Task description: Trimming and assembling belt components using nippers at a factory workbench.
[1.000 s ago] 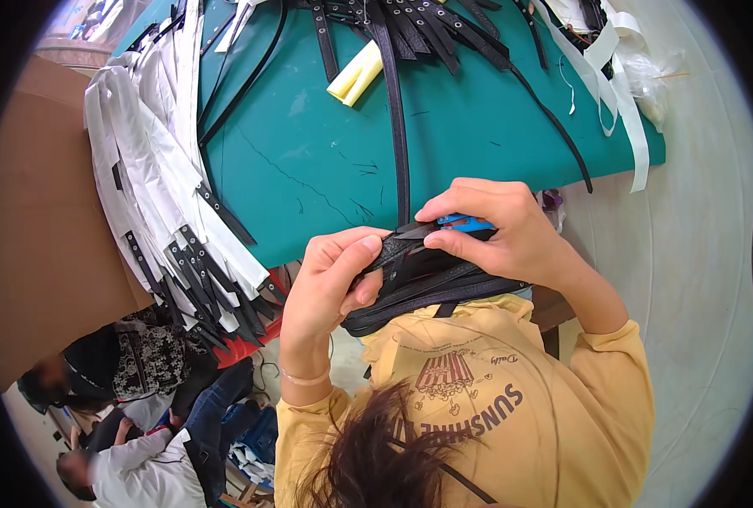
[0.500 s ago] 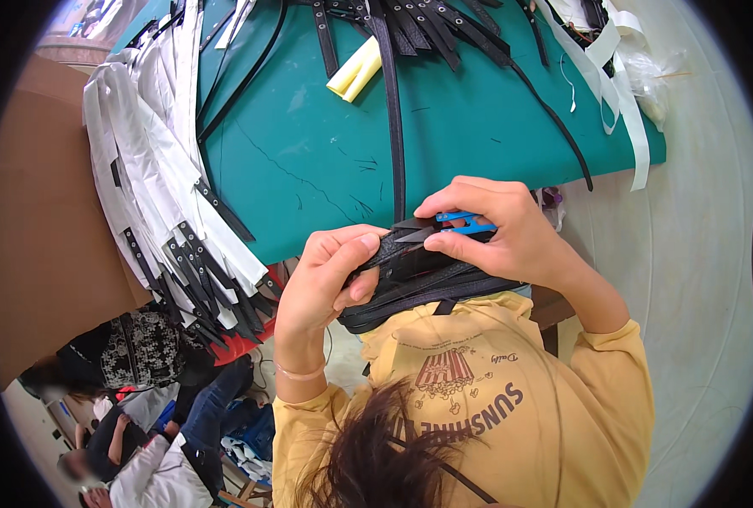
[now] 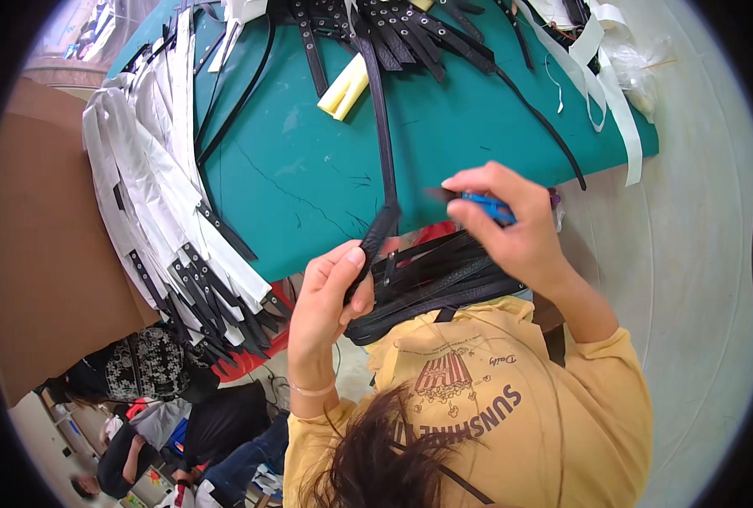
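Note:
A black textured strap (image 3: 378,230) is pinched between the thumb and fingers of my left hand (image 3: 330,288). It bends at the table's front edge and runs away across the green tabletop. To the right, apart from the strap, my right hand (image 3: 519,224) grips blue-handled thread snips (image 3: 491,207). Their dark blades point left over the table edge and are smeared by motion. Several more black straps (image 3: 453,271) lie gathered across my lap, below both hands.
The green table (image 3: 292,182) has thread scraps on it. Far back lie black eyeleted straps (image 3: 393,38) and a yellow roll (image 3: 344,89). White strips with black ends (image 3: 139,169) hang at left beside a brown cardboard panel (image 3: 38,237). White tape (image 3: 618,118) hangs at right. People sit lower left.
The snips in my right hand have moved away from the strap, up and to the right. My left hand still holds the strap, now tilted upward and slightly lower.

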Action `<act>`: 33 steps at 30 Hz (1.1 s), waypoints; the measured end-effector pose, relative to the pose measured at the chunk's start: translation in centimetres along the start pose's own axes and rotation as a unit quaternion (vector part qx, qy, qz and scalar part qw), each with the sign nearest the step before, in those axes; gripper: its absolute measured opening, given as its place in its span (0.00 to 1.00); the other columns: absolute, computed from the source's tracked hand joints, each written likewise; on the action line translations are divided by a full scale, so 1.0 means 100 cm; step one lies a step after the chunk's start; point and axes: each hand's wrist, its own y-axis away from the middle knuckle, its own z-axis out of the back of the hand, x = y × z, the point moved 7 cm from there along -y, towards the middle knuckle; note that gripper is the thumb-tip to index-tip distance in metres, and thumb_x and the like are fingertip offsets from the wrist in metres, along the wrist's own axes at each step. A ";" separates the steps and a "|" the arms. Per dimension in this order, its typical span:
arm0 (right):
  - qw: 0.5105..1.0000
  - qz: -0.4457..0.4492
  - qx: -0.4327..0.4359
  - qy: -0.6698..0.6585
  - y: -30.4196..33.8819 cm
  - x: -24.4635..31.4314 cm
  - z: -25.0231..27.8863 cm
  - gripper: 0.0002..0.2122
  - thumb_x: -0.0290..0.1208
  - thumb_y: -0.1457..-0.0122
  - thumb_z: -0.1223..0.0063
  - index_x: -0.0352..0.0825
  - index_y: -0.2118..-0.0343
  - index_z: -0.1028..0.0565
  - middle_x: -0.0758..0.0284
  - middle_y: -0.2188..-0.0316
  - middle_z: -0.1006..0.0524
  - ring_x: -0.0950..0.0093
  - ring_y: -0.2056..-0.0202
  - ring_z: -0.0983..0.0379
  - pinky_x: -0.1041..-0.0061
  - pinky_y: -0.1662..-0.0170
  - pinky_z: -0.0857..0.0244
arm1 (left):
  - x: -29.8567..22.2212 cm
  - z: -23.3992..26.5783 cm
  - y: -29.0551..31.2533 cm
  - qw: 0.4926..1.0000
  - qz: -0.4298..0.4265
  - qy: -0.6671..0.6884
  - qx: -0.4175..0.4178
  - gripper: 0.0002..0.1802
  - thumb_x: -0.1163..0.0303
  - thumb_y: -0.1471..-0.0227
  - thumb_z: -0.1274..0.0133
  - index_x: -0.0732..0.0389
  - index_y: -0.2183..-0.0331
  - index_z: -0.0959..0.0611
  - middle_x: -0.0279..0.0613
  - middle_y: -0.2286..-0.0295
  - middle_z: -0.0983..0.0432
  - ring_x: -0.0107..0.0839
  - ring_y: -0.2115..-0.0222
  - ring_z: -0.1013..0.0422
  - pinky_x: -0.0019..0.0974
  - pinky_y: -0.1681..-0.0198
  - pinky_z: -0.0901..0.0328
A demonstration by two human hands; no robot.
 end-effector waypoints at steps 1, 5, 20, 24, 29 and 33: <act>1.000 0.015 0.002 -0.002 0.003 0.004 0.000 0.09 0.25 0.48 0.42 0.32 0.64 0.26 0.68 0.74 0.26 0.81 0.73 0.30 0.82 0.71 0.38 | 0.001 -0.001 0.001 1.000 0.000 0.005 -0.009 0.19 0.67 0.39 0.63 0.70 0.55 0.25 0.26 0.90 0.41 0.13 0.90 0.50 0.20 0.86 0.53; 0.999 0.035 0.012 0.011 0.012 0.005 -0.010 0.11 0.24 0.50 0.40 0.33 0.63 0.25 0.66 0.76 0.27 0.77 0.76 0.31 0.81 0.73 0.39 | 0.003 -0.012 0.005 1.000 0.002 0.006 0.007 0.21 0.67 0.39 0.63 0.68 0.49 0.31 0.26 0.90 0.43 0.14 0.90 0.50 0.21 0.86 0.52; 0.996 0.081 0.027 0.034 0.013 0.001 -0.026 0.12 0.23 0.53 0.38 0.33 0.65 0.25 0.65 0.79 0.28 0.73 0.78 0.30 0.77 0.75 0.37 | 0.004 -0.021 0.015 0.996 0.045 0.067 0.041 0.24 0.72 0.40 0.64 0.65 0.42 0.40 0.26 0.89 0.41 0.14 0.90 0.50 0.21 0.86 0.52; 0.995 0.080 0.036 0.056 0.012 0.000 -0.026 0.12 0.23 0.53 0.38 0.32 0.65 0.25 0.65 0.78 0.27 0.73 0.77 0.30 0.78 0.74 0.37 | 0.009 -0.020 0.014 0.996 0.044 0.061 0.039 0.25 0.72 0.41 0.64 0.65 0.42 0.39 0.26 0.89 0.41 0.14 0.90 0.50 0.21 0.86 0.52; 0.998 0.032 0.063 -0.004 0.012 -0.004 -0.027 0.09 0.22 0.52 0.40 0.32 0.66 0.25 0.64 0.76 0.27 0.73 0.75 0.29 0.79 0.72 0.36 | 0.007 -0.018 0.012 0.996 0.019 0.068 0.057 0.24 0.73 0.41 0.64 0.65 0.43 0.39 0.27 0.90 0.42 0.14 0.90 0.50 0.21 0.86 0.52; 0.993 0.063 0.087 0.043 0.006 -0.003 -0.030 0.07 0.23 0.49 0.42 0.31 0.67 0.25 0.65 0.76 0.27 0.76 0.75 0.29 0.80 0.72 0.36 | 0.011 -0.018 0.013 0.997 0.036 0.058 0.048 0.24 0.73 0.41 0.64 0.64 0.42 0.39 0.27 0.90 0.43 0.14 0.90 0.50 0.21 0.86 0.52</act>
